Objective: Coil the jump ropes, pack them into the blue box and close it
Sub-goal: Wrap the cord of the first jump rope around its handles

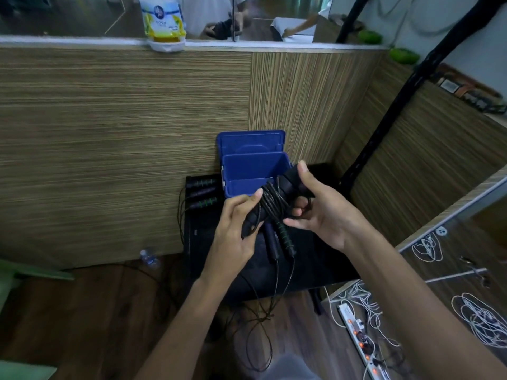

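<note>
Right hand (323, 209) is gripping the black handles (290, 179) of a jump rope, thumb over the top, fingers curled beneath. Left hand (236, 223) is pinching the lower end of the same bundle, with the wound cord (271, 201) crossing between the two hands. The bundle is being held just at 5 o'clock of the blue box (255, 171), in front of its near corner.

Judgement: the wraps look loose. Keeping them snug against the handles, and tucking the tail under a turn before letting go, should stop the coil springing open in the box.

Two more handles (279, 239) are lying beneath the hands, their cords (263, 311) trailing toward 6 o'clock onto the floor. Three further handles (203, 192) are lying at 9 o'clock of the box, not yet coiled.

The box is standing open, lid upright at 12 o'clock, on a low black surface (315, 272) against a wood-grain panel (123, 133). Wooden floor (82, 311) below; a power strip (359, 341) and white cables (477, 319) are lying at 4 o'clock.
</note>
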